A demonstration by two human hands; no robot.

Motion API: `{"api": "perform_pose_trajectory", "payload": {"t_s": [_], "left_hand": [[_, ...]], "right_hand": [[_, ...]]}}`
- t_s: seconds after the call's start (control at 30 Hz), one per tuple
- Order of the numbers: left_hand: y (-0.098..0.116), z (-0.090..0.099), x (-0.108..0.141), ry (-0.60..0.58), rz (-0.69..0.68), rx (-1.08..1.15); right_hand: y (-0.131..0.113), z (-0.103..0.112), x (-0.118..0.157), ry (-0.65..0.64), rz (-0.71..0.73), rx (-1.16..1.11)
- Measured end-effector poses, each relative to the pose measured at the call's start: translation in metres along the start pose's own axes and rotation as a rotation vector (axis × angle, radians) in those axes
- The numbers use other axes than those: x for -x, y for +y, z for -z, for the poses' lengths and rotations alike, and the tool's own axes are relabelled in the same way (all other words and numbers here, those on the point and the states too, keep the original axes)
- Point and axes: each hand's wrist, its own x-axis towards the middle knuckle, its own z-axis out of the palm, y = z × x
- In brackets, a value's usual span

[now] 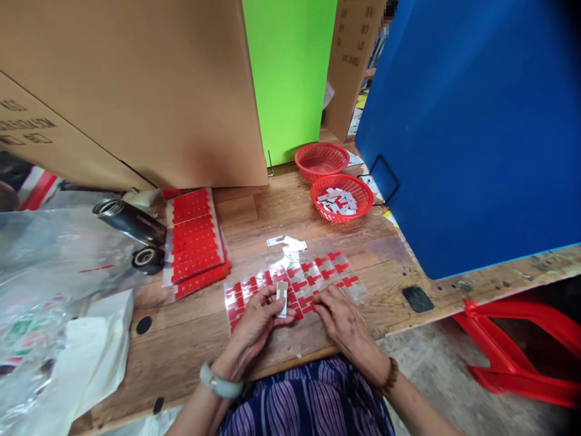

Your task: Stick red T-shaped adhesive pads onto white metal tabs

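A small white rectangular piece point(282, 299) with a notch is held upright between the thumb and fingers of my left hand point(261, 316). Just to the right, my right hand point(341, 315) has its fingers pinched together over a clear sheet point(327, 280) of red T-shaped stickers; whatever lies between those fingertips is too small to make out. The sheet lies flat on the wooden table point(190, 345), partly under both hands. Several loose white pieces point(295, 247) lie at its far edge.
Two red baskets point(322, 160) stand at the back, the nearer point(342, 198) holding white pieces. Stacked red sheets point(195, 236), an open dark flask point(131, 223) and plastic bags point(54, 254) are left. Cardboard point(136, 91), green point(290, 79) and blue panels point(472, 133) rise behind. A red stool point(512, 345) stands right.
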Motion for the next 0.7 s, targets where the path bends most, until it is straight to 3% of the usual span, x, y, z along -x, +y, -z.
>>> {"api": "perform_pose_trajectory", "payload": {"t_s": [0.2,0.43,0.7], "left_hand": [[-0.006,-0.001,0.000,-0.061,-0.093,-0.081],[-0.014,-0.001,-0.005,-0.023,-0.076,-0.123],[-0.018,-0.001,-0.007,0.025,-0.028,-0.089]], "right_hand": [[0.001,0.000,-0.005,-0.039,-0.020,0.003],[0.002,-0.018,0.011,0.166,-0.003,-0.041],[0.000,-0.009,0.002,0.048,-0.052,-0.086]]}}
